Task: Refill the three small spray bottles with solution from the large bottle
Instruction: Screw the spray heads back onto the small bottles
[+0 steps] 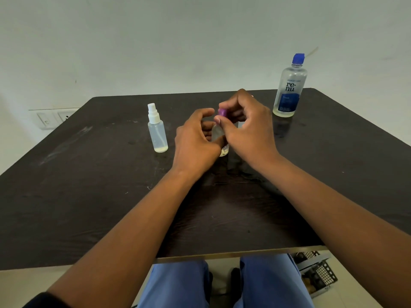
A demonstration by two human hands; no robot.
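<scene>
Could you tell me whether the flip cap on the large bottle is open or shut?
Open. The large bottle stands upright, and the clear lid of its blue cap is swung out to the right.

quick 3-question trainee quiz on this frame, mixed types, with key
1. True or false: the large bottle lies on its side at the table's near edge.
2. What does the right hand pinch?
A. the purple cap
B. the white-capped spray bottle
C. the large bottle
3. Fill in: the left hand has its grip around the body of the small ____ under the purple cap.

Key: 1 false, it stands upright at the far right; 2 A; 3 bottle.
</scene>
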